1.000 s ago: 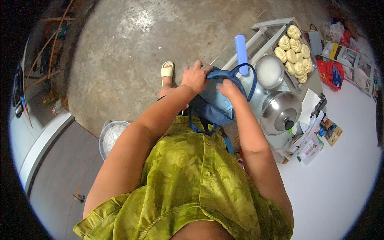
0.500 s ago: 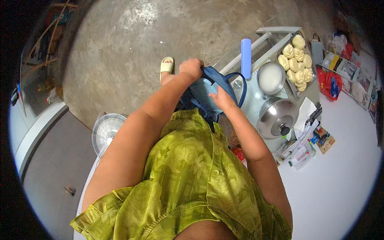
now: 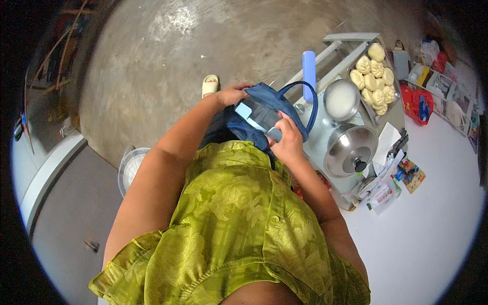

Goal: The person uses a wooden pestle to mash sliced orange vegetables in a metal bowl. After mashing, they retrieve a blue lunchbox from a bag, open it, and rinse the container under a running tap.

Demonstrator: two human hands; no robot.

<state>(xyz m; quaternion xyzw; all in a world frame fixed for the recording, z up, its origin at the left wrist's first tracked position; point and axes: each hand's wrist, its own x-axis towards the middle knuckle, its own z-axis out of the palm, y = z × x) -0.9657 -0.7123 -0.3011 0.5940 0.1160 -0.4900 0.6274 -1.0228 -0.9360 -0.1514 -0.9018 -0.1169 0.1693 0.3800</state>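
A dark blue fabric bag (image 3: pixel 267 94) with a looped handle is held close in front of my waist. The fingers of my left hand (image 3: pixel 233 95) are closed on its far-left rim. In the bag's opening lies a food container (image 3: pixel 258 115) with a see-through, dark-looking top and light blue edge pieces. My right hand (image 3: pixel 287 140) grips the container's near-right end, thumb and fingers at the light blue clip. The container's lower part is hidden by the bag. The handle arches up beside the right hand, held by neither hand.
Right of the bag, a glass-topped table carries a blue oblong case (image 3: pixel 309 76), a bowl of white contents (image 3: pixel 341 100), a lidded steel pan (image 3: pixel 351 150) and a tray of buns (image 3: pixel 376 81). A red bag (image 3: pixel 418 105) lies farther right. A round wire-guarded fan (image 3: pixel 133 168) stands at left.
The container has come into clearer view in the bag's opening, its top now showing. My right hand has moved from resting on it to gripping its end. My left hand has shifted slightly left and nearer.
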